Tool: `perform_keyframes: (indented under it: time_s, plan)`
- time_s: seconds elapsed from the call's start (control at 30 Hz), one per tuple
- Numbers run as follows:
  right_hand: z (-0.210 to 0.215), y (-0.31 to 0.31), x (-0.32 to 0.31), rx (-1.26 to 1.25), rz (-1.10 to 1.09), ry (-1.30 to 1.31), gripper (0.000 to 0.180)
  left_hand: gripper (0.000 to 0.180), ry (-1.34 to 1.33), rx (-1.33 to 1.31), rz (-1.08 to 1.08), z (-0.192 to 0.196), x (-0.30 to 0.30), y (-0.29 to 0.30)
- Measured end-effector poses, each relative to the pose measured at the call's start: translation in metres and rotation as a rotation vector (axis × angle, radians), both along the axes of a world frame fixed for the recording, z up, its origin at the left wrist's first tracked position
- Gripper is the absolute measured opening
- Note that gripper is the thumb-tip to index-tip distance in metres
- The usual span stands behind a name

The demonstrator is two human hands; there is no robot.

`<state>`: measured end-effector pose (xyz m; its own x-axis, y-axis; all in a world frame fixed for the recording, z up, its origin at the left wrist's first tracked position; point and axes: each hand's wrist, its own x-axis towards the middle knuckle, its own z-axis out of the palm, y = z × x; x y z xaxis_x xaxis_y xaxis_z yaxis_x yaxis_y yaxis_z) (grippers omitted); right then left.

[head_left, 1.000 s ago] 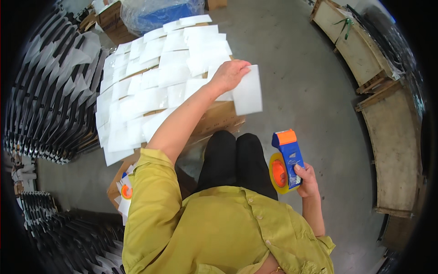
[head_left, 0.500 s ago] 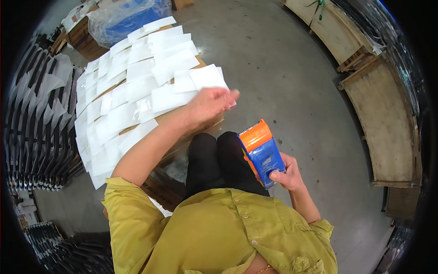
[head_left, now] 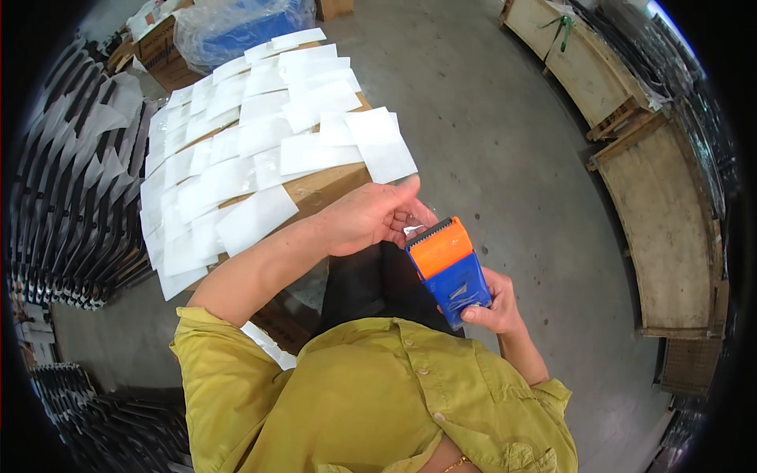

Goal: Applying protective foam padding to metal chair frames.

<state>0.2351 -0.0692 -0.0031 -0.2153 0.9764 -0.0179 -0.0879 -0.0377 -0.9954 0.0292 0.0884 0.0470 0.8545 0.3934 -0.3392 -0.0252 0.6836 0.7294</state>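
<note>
Since the frame half a second ago, your left hand (head_left: 367, 218) is moving down from the white sheet (head_left: 382, 147) to the toothed edge (head_left: 428, 235) of the tape dispenser (head_left: 449, 272). Nearest the viewpoint, your olive-yellow shirt (head_left: 355, 394) is filling the lower centre. Beyond it, your right hand (head_left: 495, 303) is grasping the blue body of the dispenser, which is pointing its orange head up and to the left, in front of your black trousers (head_left: 355, 292). Your left fingers are curling beside the teeth, where a small clear strip (head_left: 412, 230) is glinting; whether they are gripping it, you cannot tell. Farther out, a brown carton (head_left: 325, 186) is bearing many overlapping white sheets (head_left: 244, 150), and the sheet named above is jutting past its right edge. To the left, black tubular frames (head_left: 47, 213) are standing in rows; to the right, wooden crates (head_left: 662, 229) are lining the grey floor (head_left: 536, 213). Farthest, a blue object (head_left: 248, 33) is resting under clear plastic.
</note>
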Motion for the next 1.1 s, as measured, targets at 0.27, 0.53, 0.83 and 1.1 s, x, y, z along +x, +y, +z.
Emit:
perform_keyframes:
  time_s: [0.27, 0.53, 0.83, 1.1]
  plan:
    - [0.009, 0.0, -0.016, -0.122, -0.065, 0.03, 0.05, 0.022, 0.351, 0.688, 0.132, 0.001, 0.005, 0.01]
    - [0.007, 0.001, -0.006, -0.317, -0.066, 0.06, 0.045, 0.013, 0.479, 1.486, 0.425, -0.029, 0.009, 0.083]
    - [0.017, 0.074, -0.013, -0.398, -0.061, 0.157, 0.046, 0.024, 0.948, 1.831, 0.489, -0.082, 0.018, 0.123]
    - [0.005, 0.086, -0.006, -0.437, -0.031, 0.204, 0.046, 0.032, 0.523, 0.879, 0.935, -0.056, -0.005, 0.057]
